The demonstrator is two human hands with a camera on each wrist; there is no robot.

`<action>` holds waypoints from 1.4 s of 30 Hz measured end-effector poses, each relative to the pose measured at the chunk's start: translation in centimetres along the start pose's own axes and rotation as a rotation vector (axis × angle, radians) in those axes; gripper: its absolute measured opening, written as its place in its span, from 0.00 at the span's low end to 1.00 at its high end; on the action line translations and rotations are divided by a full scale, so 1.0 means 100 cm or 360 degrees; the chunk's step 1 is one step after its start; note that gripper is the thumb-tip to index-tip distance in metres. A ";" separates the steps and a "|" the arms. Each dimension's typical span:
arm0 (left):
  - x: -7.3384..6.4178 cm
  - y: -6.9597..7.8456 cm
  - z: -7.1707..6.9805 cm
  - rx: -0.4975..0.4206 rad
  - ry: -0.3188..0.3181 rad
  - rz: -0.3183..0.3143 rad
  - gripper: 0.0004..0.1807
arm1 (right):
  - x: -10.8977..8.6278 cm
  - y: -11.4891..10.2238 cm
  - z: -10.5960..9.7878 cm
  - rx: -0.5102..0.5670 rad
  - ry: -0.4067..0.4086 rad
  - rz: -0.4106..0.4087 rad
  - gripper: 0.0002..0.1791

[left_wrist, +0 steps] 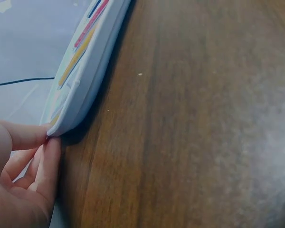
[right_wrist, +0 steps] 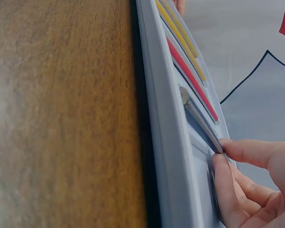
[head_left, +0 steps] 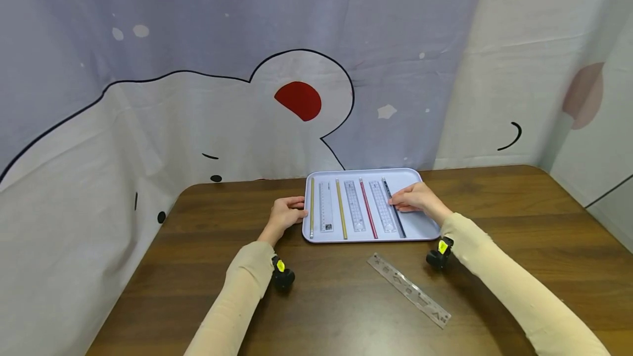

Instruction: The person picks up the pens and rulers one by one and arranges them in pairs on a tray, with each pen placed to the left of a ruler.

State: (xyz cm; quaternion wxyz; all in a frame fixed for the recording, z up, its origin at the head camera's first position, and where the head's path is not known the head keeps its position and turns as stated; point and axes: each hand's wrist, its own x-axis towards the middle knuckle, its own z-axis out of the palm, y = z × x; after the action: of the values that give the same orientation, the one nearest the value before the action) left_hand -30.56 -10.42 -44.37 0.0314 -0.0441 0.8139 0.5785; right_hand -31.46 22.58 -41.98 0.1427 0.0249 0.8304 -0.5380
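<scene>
A white tray (head_left: 425, 228) lies near the back of the table with pencils and clear rulers set out in alternating rows. My left hand (head_left: 285, 214) pinches the tray's left rim between thumb and fingers, plain in the left wrist view. Over the tray's right part, my right hand (head_left: 417, 200) pinches a dark pencil (head_left: 400, 225) by its middle. To the left of that pencil come a clear ruler (head_left: 382, 207), a red pencil (head_left: 368, 209), a second ruler (head_left: 354, 206), a yellow pencil (head_left: 342, 209), a third ruler (head_left: 325, 207) and another yellow pencil (head_left: 312, 207).
Another clear ruler (head_left: 409, 290) with cut-out shapes lies slantwise on the brown wooden table (head_left: 336, 301), in front of the tray. Behind the table's back edge hangs a printed curtain (head_left: 222, 120).
</scene>
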 end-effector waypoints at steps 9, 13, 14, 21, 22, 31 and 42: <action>-0.001 0.001 0.002 0.0054 0.0057 0.0022 0.22 | 0.002 0.000 0.002 -0.0126 0.0036 -0.0018 0.21; -0.001 0.003 0.001 0.0061 0.0052 0.0012 0.22 | 0.003 0.002 0.002 -0.0173 0.0060 -0.0028 0.21; -0.001 0.003 0.001 0.0064 0.0050 0.0006 0.22 | 0.004 0.002 0.002 -0.0178 0.0068 -0.0024 0.21; -0.001 0.004 0.000 0.0041 0.0043 -0.0024 0.23 | 0.006 0.002 0.001 -0.0175 0.0072 -0.0018 0.22; -0.001 0.003 0.000 0.0039 0.0043 -0.0024 0.23 | 0.006 0.002 0.001 -0.0172 0.0073 -0.0016 0.22; -0.002 0.003 0.001 0.0042 0.0054 -0.0032 0.23 | 0.006 0.002 0.003 -0.0187 0.0091 0.0014 0.21; -0.002 0.003 0.003 0.0050 0.0073 -0.0023 0.22 | 0.005 0.000 0.003 -0.0246 0.0088 0.0000 0.21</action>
State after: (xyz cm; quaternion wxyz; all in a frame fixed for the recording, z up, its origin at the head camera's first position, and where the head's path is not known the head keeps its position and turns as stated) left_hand -30.41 -10.06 -44.17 0.0177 -0.0626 0.8230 0.5643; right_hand -31.86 22.22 -42.23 0.1212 0.0286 0.8730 -0.4715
